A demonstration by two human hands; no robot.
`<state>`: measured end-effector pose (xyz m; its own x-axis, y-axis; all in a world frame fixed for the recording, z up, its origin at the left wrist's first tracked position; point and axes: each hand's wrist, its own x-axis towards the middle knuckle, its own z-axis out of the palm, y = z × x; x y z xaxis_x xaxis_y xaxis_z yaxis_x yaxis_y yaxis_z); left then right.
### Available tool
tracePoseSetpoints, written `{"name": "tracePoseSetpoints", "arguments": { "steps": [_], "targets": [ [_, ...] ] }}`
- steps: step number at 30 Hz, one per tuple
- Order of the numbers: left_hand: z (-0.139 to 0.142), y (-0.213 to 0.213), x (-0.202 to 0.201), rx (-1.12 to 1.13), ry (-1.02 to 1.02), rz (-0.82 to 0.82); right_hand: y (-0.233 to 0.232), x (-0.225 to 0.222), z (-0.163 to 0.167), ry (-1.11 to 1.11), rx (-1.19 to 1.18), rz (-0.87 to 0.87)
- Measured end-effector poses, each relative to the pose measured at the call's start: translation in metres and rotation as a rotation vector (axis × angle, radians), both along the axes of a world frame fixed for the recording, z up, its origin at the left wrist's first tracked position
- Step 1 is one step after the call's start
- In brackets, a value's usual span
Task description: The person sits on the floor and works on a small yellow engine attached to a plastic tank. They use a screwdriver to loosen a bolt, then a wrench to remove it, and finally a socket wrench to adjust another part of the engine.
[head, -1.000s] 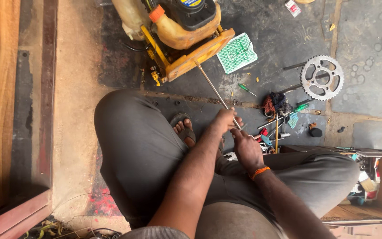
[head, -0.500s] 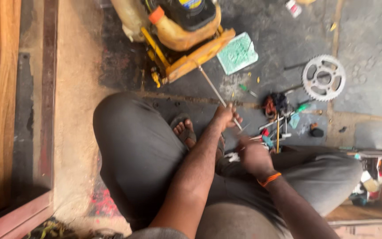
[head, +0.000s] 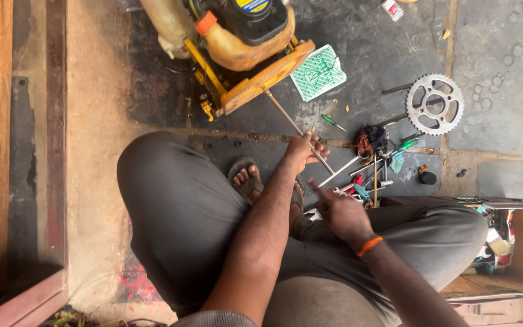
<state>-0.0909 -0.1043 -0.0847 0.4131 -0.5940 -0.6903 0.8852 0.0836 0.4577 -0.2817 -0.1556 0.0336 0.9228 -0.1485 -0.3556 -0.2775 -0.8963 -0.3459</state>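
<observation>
I sit cross-legged on the floor. My left hand (head: 304,151) grips a long thin metal rod (head: 289,117) that slants up and left to the yellow frame of a small engine machine (head: 237,45). My right hand (head: 341,213), with an orange band at the wrist, hovers just below the rod's near end, index finger pointing up-left, holding nothing I can see. A pile of hand tools (head: 367,175) lies just beyond both hands.
A toothed chain sprocket (head: 434,103) lies on the floor at the right. A green-and-white patterned packet (head: 318,72) rests beside the machine. A small green screwdriver (head: 333,122) lies near the rod. A box of odds and ends (head: 496,242) sits at my right knee. Wooden boards line the left.
My right hand has drawn back from the rod toward my lap and let go of it. My left hand keeps its hold on the rod.
</observation>
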Motion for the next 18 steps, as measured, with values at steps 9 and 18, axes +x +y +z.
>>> {"name": "tracePoseSetpoints", "arguments": {
  "steps": [9,18],
  "targets": [
    [0.009,-0.001,0.014,0.010,-0.010,0.008,-0.021,0.009,-0.002,-0.121,0.026,-0.358],
    [0.008,0.004,0.022,0.033,0.026,0.057,-0.018,0.027,0.006,0.171,0.065,-0.369]
  ]
}}
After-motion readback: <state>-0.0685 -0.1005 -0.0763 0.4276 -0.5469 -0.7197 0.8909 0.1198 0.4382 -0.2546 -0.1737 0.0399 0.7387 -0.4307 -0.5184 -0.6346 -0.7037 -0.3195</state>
